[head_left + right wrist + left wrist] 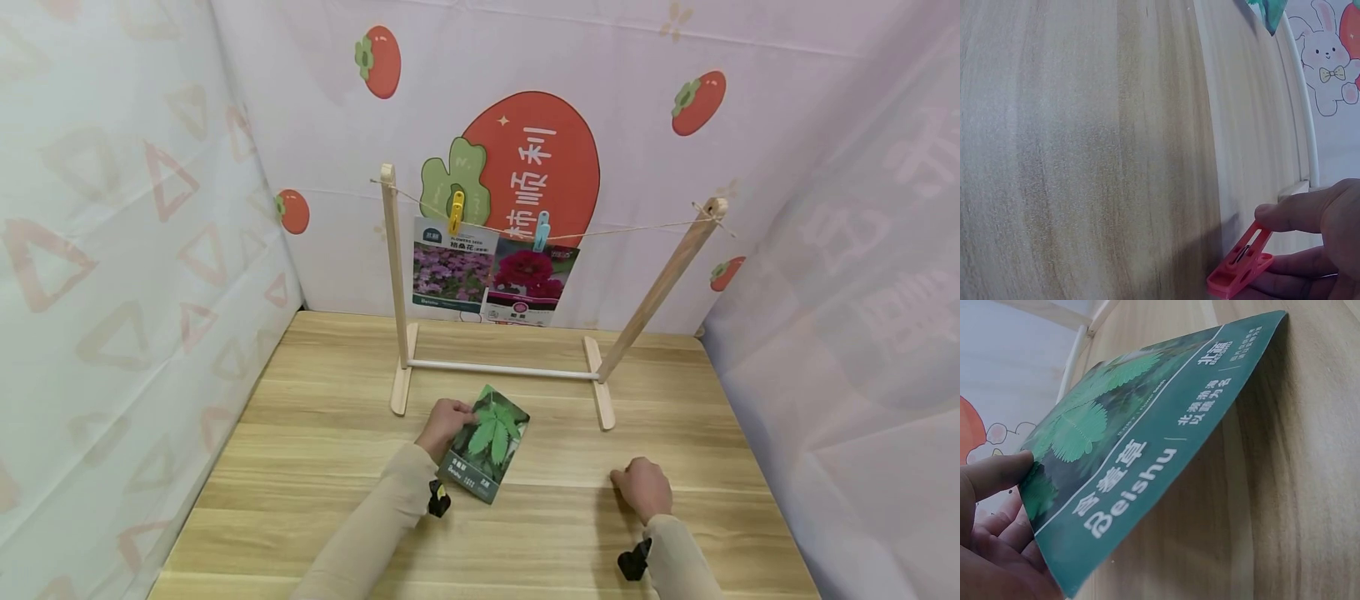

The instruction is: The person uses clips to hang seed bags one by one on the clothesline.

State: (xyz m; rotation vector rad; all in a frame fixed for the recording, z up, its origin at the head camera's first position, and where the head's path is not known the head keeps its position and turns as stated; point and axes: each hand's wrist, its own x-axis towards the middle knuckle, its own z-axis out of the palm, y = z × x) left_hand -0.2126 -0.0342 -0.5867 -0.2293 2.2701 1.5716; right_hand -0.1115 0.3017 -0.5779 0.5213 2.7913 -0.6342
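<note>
My left hand (pixel 447 423) pinches a green seed packet (pixel 489 446) by its left edge, thumb on the printed leaf side and fingers behind. In the left wrist view the packet (pixel 1129 450) tilts over the wooden table. My right hand (pixel 643 490) is low over the table at the right; its thumb and fingers pinch a red clothespin (pixel 1241 262), seen in the right wrist view and hidden in the head view. Behind, a purple-flower packet (pixel 452 271) hangs from a string by a yellow clothespin (pixel 456 212), and a red-flower packet (pixel 528 275) by a blue clothespin (pixel 542 232).
A wooden stand with a left post (pixel 395 267), a right post (pixel 660 292) and a white lower bar (pixel 502 368) carries the string (pixel 630 231) across its top. The wooden table (pixel 315 467) reaches back to a printed cloth wall (pixel 315 100); more cloth hangs at both sides.
</note>
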